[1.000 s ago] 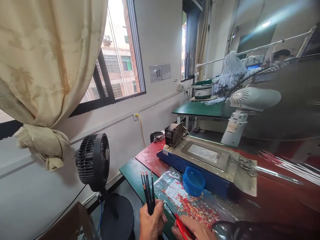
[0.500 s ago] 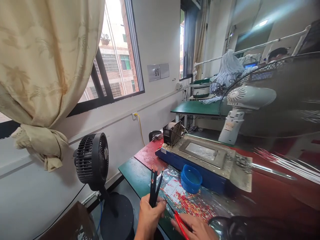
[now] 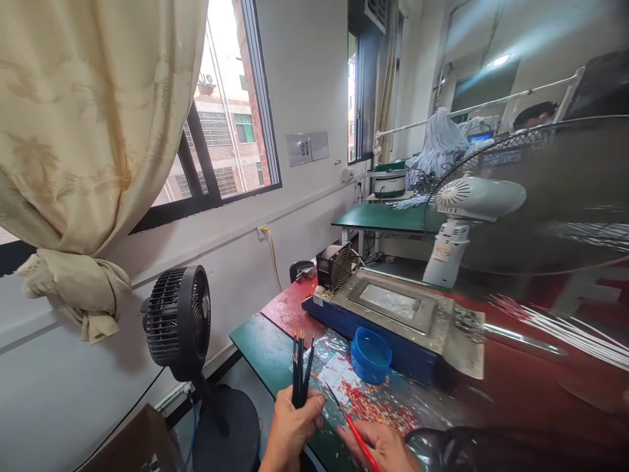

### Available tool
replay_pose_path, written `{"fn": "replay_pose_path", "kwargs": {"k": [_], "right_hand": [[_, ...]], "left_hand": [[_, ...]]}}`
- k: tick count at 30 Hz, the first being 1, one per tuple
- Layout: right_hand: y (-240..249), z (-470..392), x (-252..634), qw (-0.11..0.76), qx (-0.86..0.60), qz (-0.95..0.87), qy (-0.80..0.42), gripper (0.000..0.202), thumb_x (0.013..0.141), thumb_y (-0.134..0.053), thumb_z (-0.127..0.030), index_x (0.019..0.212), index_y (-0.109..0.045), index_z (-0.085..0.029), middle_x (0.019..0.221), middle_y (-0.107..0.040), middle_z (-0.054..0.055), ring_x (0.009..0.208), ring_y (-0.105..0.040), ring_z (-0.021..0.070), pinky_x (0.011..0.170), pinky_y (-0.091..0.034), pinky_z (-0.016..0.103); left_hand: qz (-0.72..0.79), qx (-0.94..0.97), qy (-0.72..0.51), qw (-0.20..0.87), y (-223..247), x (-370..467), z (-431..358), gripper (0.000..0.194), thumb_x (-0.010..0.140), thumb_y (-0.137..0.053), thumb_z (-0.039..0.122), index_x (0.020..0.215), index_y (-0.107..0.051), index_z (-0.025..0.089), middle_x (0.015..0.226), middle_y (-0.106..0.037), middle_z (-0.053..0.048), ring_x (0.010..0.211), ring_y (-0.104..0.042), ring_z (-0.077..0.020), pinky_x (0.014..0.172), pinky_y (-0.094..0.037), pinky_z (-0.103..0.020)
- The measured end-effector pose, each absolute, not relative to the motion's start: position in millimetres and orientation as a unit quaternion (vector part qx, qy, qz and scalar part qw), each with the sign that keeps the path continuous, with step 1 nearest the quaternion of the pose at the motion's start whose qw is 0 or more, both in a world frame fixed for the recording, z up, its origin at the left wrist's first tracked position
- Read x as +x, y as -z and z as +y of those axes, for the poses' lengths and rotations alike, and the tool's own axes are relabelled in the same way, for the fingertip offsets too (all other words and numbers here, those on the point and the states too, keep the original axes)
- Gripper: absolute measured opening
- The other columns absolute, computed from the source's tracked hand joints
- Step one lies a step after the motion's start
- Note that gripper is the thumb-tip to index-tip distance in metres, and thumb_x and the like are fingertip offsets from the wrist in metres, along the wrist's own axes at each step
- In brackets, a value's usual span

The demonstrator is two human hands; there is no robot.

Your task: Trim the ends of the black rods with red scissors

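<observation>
The left hand point(image 3: 291, 429) is closed tight around a bunch of black wires point(image 3: 299, 370), pointing up. The right hand point(image 3: 381, 446) pinches red tweezers point(image 3: 356, 438) over the table's edge. The blue bowl point(image 3: 370, 354) nearby looks empty.

- A small factory workshop, an assembly room by the look of it.
- Green and red workbenches point(image 3: 265, 341) stand in a row beside the windows.
- A blue bench machine point(image 3: 393, 314), bundled white wires point(image 3: 565, 328) and cooling fans point(image 3: 179, 321) crowd the benches.

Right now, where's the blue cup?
In the head view, the blue cup sits low at centre on the bench, against the blue machine, beyond the right hand.
</observation>
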State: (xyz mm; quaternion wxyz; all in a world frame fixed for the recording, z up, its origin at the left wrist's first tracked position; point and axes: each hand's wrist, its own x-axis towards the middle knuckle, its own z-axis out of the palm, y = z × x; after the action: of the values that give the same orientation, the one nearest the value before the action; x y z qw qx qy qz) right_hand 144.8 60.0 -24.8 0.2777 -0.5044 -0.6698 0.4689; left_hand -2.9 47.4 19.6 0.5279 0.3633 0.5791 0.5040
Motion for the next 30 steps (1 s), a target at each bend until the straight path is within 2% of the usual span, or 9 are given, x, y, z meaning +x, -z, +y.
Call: {"fn": "replay_pose_path", "kwargs": {"k": [3, 6, 8, 14, 24, 27, 30], "right_hand": [[29.8, 63.6, 143.3, 0.313, -0.493, -0.594, -0.553, 0.056, 0.064, -0.048, -0.072, 0.049, -0.046, -0.018, 0.038, -0.037, -0.004, 0.037, -0.036, 0.0086, 0.041, -0.026, 0.022], [29.2, 62.0, 140.3, 0.34, -0.441, -0.517, -0.65, 0.057, 0.065, -0.046, -0.073, 0.053, -0.047, -0.017, 0.033, -0.034, -0.007, 0.029, -0.032, 0.0057, 0.034, -0.024, 0.019], [26.1, 59.0, 138.9, 0.354, -0.404, -0.491, -0.686, 0.055, 0.067, -0.047, -0.071, 0.054, -0.048, -0.017, 0.033, -0.037, -0.007, 0.027, -0.032, 0.0045, 0.031, -0.024, 0.018], [11.8, 51.1, 140.7, 0.345, -0.377, -0.513, -0.69, 0.054, 0.069, -0.048, -0.068, 0.056, -0.05, -0.015, 0.033, -0.042, -0.005, 0.027, -0.037, 0.0038, 0.032, -0.026, 0.016], [20.9, 51.5, 135.2, 0.332, -0.406, -0.543, -0.656, 0.052, 0.062, -0.058, -0.066, 0.052, -0.045, -0.017, 0.034, -0.042, -0.006, 0.027, -0.034, 0.0036, 0.03, -0.023, 0.016], [14.5, 47.7, 136.8, 0.329, -0.383, -0.501, -0.703, 0.053, 0.063, -0.054, -0.068, 0.055, -0.047, -0.016, 0.035, -0.041, -0.006, 0.028, -0.035, 0.0042, 0.031, -0.024, 0.017], [0.7, 40.1, 140.0, 0.342, -0.348, -0.448, -0.75, 0.05, 0.067, -0.053, -0.064, 0.055, -0.048, -0.015, 0.037, -0.041, -0.007, 0.03, -0.033, 0.0031, 0.032, -0.021, 0.016]], "left_hand": [[0.52, 0.327, -0.523, 0.592, -12.6, -3.1, 41.6, 0.047, 0.05, -0.072, 0.046, 0.076, -0.057, 0.011, 0.045, -0.047, 0.006, 0.033, -0.027, -0.0004, 0.038, -0.009, -0.022], [0.483, 0.325, -0.523, 0.623, -8.5, -2.1, 31.3, 0.047, 0.049, -0.074, 0.042, 0.078, -0.058, 0.009, 0.039, -0.039, 0.009, 0.034, -0.028, -0.0004, 0.038, -0.01, -0.022], [0.473, 0.336, -0.516, 0.63, -7.2, -0.3, 24.6, 0.045, 0.05, -0.073, 0.043, 0.076, -0.059, 0.009, 0.037, -0.04, 0.008, 0.034, -0.029, -0.0009, 0.038, -0.011, -0.022], [0.466, 0.356, -0.516, 0.624, -3.1, 4.9, 15.5, 0.041, 0.049, -0.073, 0.045, 0.063, -0.057, 0.01, 0.034, -0.046, 0.004, 0.029, -0.032, -0.0014, 0.035, -0.016, -0.021], [0.505, 0.348, -0.537, 0.58, 0.3, 6.7, 13.9, 0.039, 0.05, -0.073, 0.046, 0.061, -0.058, 0.011, 0.034, -0.048, 0.004, 0.028, -0.032, -0.0019, 0.034, -0.016, -0.021], [0.482, 0.367, -0.528, 0.595, -0.2, 6.7, 13.2, 0.037, 0.054, -0.07, 0.046, 0.059, -0.057, 0.012, 0.034, -0.045, 0.004, 0.028, -0.032, -0.0019, 0.034, -0.015, -0.021], [0.456, 0.38, -0.521, 0.614, -1.3, 6.6, 12.3, 0.034, 0.058, -0.068, 0.044, 0.059, -0.058, 0.011, 0.035, -0.045, 0.004, 0.03, -0.033, -0.0018, 0.035, -0.016, -0.022]]}}
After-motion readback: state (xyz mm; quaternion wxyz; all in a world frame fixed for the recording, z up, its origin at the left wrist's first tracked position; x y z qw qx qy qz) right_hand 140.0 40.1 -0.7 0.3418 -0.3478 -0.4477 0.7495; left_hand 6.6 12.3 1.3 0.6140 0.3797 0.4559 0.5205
